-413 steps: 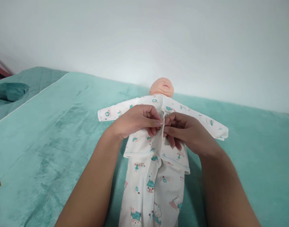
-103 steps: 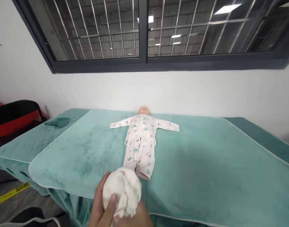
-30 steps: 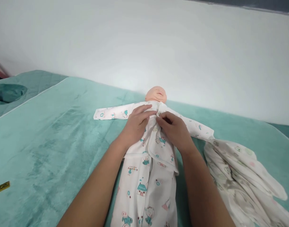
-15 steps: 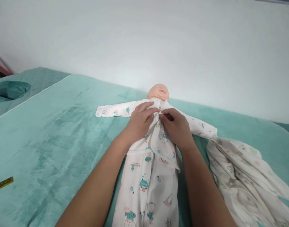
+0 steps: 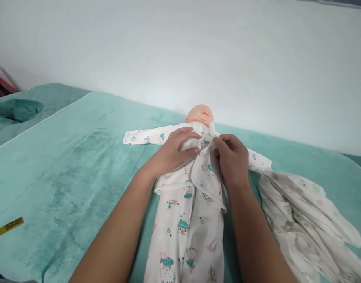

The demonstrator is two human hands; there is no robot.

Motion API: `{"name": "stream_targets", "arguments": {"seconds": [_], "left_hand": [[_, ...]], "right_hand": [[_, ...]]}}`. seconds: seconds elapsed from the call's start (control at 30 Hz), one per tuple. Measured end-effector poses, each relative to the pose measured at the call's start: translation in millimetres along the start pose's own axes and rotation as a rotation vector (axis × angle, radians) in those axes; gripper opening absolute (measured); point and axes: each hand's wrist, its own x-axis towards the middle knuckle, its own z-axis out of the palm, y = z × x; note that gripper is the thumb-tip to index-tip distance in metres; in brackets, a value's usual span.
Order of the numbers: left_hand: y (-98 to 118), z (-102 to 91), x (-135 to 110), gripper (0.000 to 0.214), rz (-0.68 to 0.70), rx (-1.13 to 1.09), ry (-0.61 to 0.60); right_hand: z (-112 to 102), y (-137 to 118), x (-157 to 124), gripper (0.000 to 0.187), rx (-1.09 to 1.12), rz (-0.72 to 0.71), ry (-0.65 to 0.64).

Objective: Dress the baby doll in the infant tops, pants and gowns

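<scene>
A baby doll (image 5: 199,114) lies on its back, dressed in a white printed baby jacket (image 5: 208,171) and matching pants (image 5: 183,230). Across the doll's chest, my left hand (image 5: 178,152) rests on one front panel, its fingers stretched out and thumb apart. My right hand (image 5: 232,162) pinches the edge of the other front panel and holds it lifted aside. Between my hands the jacket front is parted near the top, and a small fastener shows on the panel below my right fingertips.
A crumpled white printed cloth (image 5: 307,224) lies to the right, touching the end of a sleeve. Beneath everything spreads a teal bed cover (image 5: 89,169), with a white wall (image 5: 180,51) behind. A yellow strip (image 5: 8,228) is at the left edge.
My right hand has moved right with the jacket edge, away from my left hand, and the front has parted. My left thumb has spread from its fingers. The view has shifted slightly.
</scene>
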Motion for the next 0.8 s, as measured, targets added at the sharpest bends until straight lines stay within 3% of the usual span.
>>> {"name": "stream_targets", "arguments": {"seconds": [0.1,0.27,0.37,0.53,0.7,0.8], "left_hand": [[1.3,-8.1,-4.7,0.027,0.026,0.006,-0.114],[1.8,-10.9,-4.7,0.02,-0.009,0.013,-0.15],[0.2,-9.3,-3.4,0.019,-0.012,0.027,-0.143],[-2.5,-9.4,-3.8,0.022,0.024,0.032,-0.13],[-0.3,-9.7,-5.6,0.016,0.042,0.063,-0.144],[-0.4,-8.1,-6.0,0.015,0.066,0.071,-0.139]], "right_hand": [[-10.9,-19.9,-10.9,0.024,-0.251,-0.079,-0.041],[-14.1,-44.0,-36.7,0.034,-0.707,-0.169,-0.46],[-4.6,-40.9,-43.1,0.032,-0.81,-0.202,-0.421],[-2.3,-27.9,-37.5,0.028,-0.762,-0.31,-0.387],[-21.3,-12.7,-40.7,0.02,-0.527,-0.283,-0.463],[-25.5,-4.5,-46.9,0.015,-0.434,-0.293,-0.414]]}}
